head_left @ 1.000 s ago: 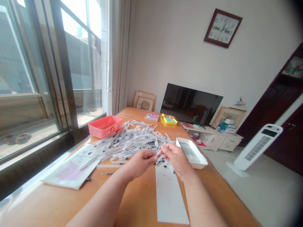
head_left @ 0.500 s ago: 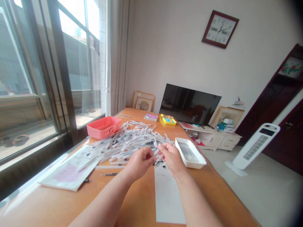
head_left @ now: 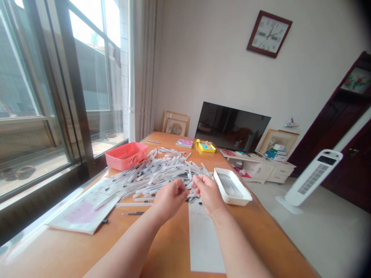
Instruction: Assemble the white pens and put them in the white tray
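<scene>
A large heap of white pens point(head_left: 162, 170) with dark tips lies across the middle of the wooden table point(head_left: 174, 247). Just in front of that heap, my left hand point(head_left: 169, 199) and my right hand point(head_left: 207, 193) meet, both pinched on the ends of one white pen point(head_left: 189, 185) held between them. A long white paper strip point(head_left: 203, 235) lies on the table under and in front of my hands. A white tray point(head_left: 232, 187) with thin refills in it stands to the right of my right hand.
A pink plastic box point(head_left: 126, 155) stands at the heap's far left. A printed sheet point(head_left: 84, 206) lies at the left, a loose dark pen point(head_left: 132, 213) beside it. Small colourful boxes point(head_left: 206, 146) sit at the far end. The table's right edge drops to the floor, where a white fan point(head_left: 313, 177) stands.
Both hands have moved slightly left and a little farther from me while staying pinched on the pen. The view has shifted a little.
</scene>
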`<action>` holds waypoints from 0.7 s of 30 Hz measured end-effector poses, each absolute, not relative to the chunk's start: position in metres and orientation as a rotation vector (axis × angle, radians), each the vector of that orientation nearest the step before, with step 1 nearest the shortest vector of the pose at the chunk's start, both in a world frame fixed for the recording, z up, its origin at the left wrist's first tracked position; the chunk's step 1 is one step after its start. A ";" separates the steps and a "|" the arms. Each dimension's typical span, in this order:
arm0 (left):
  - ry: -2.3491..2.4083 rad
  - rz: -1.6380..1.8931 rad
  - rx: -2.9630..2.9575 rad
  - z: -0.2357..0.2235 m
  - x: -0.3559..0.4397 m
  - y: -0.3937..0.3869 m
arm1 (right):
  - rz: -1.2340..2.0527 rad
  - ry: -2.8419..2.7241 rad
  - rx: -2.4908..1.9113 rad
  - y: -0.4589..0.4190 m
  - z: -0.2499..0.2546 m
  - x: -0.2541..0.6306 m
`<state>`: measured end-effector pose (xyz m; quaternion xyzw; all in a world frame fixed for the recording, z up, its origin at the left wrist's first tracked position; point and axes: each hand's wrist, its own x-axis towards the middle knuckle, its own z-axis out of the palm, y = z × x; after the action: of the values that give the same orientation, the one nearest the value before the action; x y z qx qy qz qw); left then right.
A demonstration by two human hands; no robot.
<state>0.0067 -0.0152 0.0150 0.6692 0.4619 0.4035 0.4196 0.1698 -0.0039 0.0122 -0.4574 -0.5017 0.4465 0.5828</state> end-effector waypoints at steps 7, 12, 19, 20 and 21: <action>1.014 0.829 1.496 0.020 0.004 -0.018 | 1.024 -1.133 -1.048 -0.001 0.011 0.176; 0.946 0.819 1.529 0.015 0.005 -0.017 | 1.038 -1.117 -1.019 -0.001 0.012 0.177; 1.116 0.977 1.698 0.008 0.008 -0.011 | 1.107 -1.077 -1.034 -0.002 0.012 0.174; 1.090 0.946 1.670 0.011 0.008 -0.013 | 1.107 -1.079 -1.027 -0.002 0.012 0.175; 1.054 0.904 1.632 0.013 0.007 -0.015 | 1.106 -1.081 -1.020 -0.002 0.012 0.176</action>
<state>0.0075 -0.0146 0.0133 0.6687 0.4318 0.3703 0.4788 0.1760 -0.0019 0.0123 -0.4400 -0.4665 0.4774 0.6008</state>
